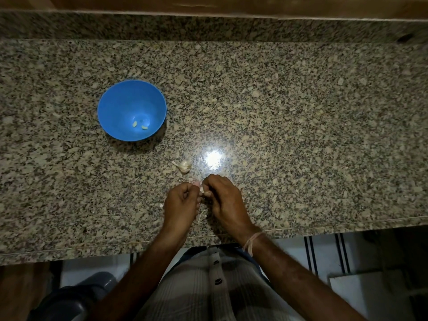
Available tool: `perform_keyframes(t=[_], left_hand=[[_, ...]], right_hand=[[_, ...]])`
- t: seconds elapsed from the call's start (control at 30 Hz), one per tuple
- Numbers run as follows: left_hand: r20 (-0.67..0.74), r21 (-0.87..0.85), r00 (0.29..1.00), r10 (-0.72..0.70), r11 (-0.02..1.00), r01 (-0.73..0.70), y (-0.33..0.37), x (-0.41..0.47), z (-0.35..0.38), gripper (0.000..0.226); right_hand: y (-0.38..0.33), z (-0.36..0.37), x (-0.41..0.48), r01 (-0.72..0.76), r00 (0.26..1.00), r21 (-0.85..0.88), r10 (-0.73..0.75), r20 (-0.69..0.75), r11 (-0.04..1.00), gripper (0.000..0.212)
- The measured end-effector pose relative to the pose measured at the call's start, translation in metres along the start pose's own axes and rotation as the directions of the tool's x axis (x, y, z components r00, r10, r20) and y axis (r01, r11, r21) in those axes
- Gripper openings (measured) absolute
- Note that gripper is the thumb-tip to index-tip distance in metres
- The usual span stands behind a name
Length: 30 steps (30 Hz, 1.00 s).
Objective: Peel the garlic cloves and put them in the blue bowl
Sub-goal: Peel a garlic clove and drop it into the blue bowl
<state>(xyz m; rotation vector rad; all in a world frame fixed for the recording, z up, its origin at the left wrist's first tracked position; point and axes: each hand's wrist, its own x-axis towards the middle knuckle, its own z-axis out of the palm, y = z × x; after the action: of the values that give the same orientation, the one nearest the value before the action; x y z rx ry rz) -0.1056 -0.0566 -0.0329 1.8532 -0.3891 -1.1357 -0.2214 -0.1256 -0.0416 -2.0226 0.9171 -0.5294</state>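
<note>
A blue bowl (120, 105) stands on the granite counter at the left, with two peeled cloves (139, 125) lying in its bottom. A small garlic bulb (184, 166) lies on the counter just beyond my hands. My left hand (181, 201) and my right hand (225, 200) meet near the counter's front edge, fingers curled, both pinching one garlic clove (202, 190) between them. Most of that clove is hidden by my fingers.
Thin bits of garlic skin (202, 215) lie on the granite counter (301, 135) between and beside my wrists. A raised granite ledge (208, 26) runs along the back. The counter's front edge crosses under my forearms. A bright light reflection shines just past my right hand.
</note>
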Motion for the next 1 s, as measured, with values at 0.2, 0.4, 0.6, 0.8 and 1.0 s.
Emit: perform_keyframes(t=[0.2,0.4,0.6,0.8,1.0], left_hand=[[-0.003,-0.066,0.999,-0.036,0.997,0.036,-0.003,0.003,0.002,0.04],[-0.052,0.051,0.997,0.05,0.998,-0.047,-0.008,0.007,0.001,0.042],[-0.032,0.254,0.981,0.193,0.95,-0.179,-0.001,0.006,-0.002,0.039],[0.052,0.247,0.979,0.196,0.948,-0.203,-0.001,0.005,-0.005,0.02],[0.117,0.249,0.946,0.301,0.913,-0.322,0.001,0.001,-0.008,0.013]], right_hand=[[0.008,0.003,-0.007,-0.028,1.0,0.003,0.028,0.006,1.0,0.014],[0.012,0.0,-0.006,-0.108,0.992,0.054,0.111,-0.064,0.993,0.024],[0.002,-0.009,0.001,-0.266,0.959,0.397,0.285,0.013,0.878,0.011],[0.007,-0.009,0.002,-0.383,0.911,0.488,0.409,0.058,0.784,0.005],[0.007,-0.012,0.003,-0.459,0.863,0.614,0.487,0.135,0.643,0.007]])
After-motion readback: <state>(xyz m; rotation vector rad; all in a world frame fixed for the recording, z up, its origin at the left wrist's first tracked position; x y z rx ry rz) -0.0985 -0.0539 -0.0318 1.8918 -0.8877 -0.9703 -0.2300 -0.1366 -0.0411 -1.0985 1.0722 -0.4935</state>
